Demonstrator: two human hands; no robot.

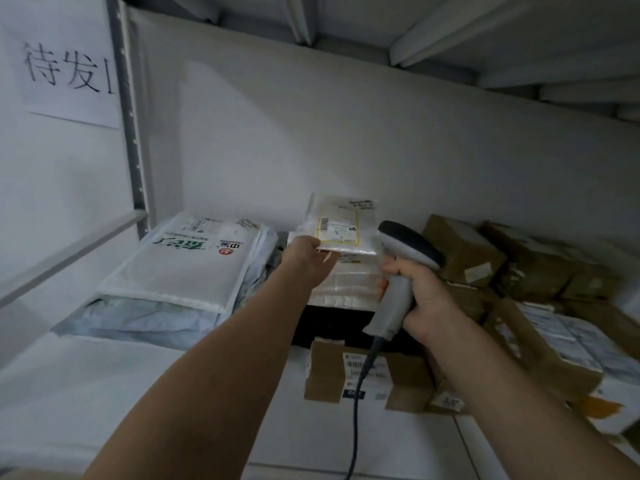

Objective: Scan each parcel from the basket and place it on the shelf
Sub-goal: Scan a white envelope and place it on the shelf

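Up at the shelf (86, 393), my left hand (304, 258) pinches the near corner of a small flat parcel (341, 226) with a yellow-edged label, right over a pile of white padded mailers (346, 284). Can't tell if it's resting on them. My right hand (424, 296) is wrapped around the grey barcode scanner (403, 265), its dark head just beside the parcel's right edge, cable (356, 410) hanging down. Big white mailer with green print (194, 268) sits left, cardboard boxes (465, 252) right.
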